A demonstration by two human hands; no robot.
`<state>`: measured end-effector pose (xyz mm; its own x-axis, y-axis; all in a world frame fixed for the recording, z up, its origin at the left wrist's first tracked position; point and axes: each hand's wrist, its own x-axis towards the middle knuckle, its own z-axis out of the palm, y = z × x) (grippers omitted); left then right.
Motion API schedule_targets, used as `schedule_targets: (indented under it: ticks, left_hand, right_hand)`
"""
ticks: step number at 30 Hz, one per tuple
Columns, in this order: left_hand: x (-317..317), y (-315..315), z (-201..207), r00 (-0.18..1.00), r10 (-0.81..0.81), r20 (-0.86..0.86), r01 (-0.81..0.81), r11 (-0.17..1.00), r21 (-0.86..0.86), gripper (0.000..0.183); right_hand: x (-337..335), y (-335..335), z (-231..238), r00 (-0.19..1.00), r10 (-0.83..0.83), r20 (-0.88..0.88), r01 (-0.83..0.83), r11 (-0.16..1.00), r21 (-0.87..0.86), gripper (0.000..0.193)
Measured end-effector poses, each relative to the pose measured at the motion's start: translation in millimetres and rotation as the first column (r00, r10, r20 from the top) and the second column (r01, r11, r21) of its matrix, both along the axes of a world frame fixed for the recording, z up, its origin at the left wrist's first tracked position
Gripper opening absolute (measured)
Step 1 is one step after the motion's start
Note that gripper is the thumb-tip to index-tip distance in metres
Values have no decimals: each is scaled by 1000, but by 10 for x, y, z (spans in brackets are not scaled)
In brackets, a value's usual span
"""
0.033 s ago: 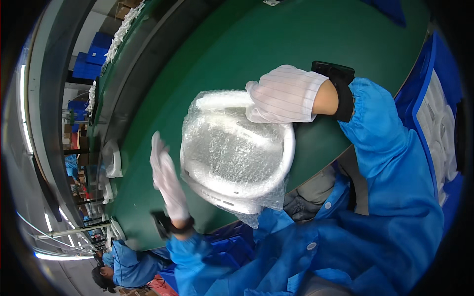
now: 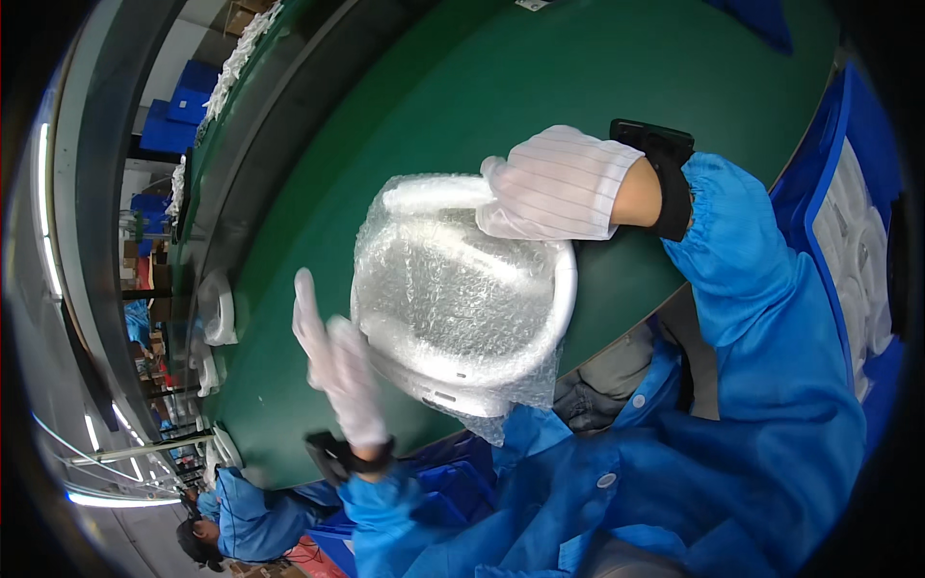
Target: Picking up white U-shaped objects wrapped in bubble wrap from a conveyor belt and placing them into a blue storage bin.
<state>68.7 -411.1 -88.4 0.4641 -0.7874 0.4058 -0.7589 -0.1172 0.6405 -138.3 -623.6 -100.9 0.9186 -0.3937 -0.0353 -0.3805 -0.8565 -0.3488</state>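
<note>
A white, rounded ring-shaped plastic frame [image 2: 562,289] sits inside a clear bubble-wrap bag [image 2: 438,284] over the green surface. My right hand [image 2: 554,188], in a thin striped white glove, is closed on the frame's upper right part; its fingertips are hidden behind the glove's back. To the left of the wrapped frame is my left hand [image 2: 337,361], also gloved, with fingers stretched out and the thumb side apart. Nothing is in it, and the hand is slightly blurred. Loose bubble wrap hangs below the frame's lower edge.
The green conveyor belt [image 2: 597,67] curves across the view. Further along it at left lie similar white wrapped parts [image 2: 218,308]. A blue bin [image 2: 819,207] of wrapped white parts stands at right. Another person [image 2: 251,515] in blue sits at lower left.
My left hand has shifted a little to the right, closer to the wrapped frame, and its fingers have spread. The right hand and the frame have hardly moved.
</note>
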Motion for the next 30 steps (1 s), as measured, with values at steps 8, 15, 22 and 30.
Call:
schedule_targets:
  ticks: [8,15,22,30]
  left_hand:
    - [-545,225,-95,902,262,344,-345,915,209,93]
    - [-765,578,5,876,481,31,-457,808,371,70]
    - [-137,438,-486,935,352,-48,-331,912,241,65]
    - [-301,427,-190,900,161,-406,-152,987,55,60]
  right_hand:
    - [218,-10,-124,952,-60,299,124,972,-200,82]
    - [257,212,67,967,-243,77,211,933,293,71]
    - [323,343,33,930,-339,145,279,905,322,56]
    - [345,364,-134,895,-423,139,131,549,825,55]
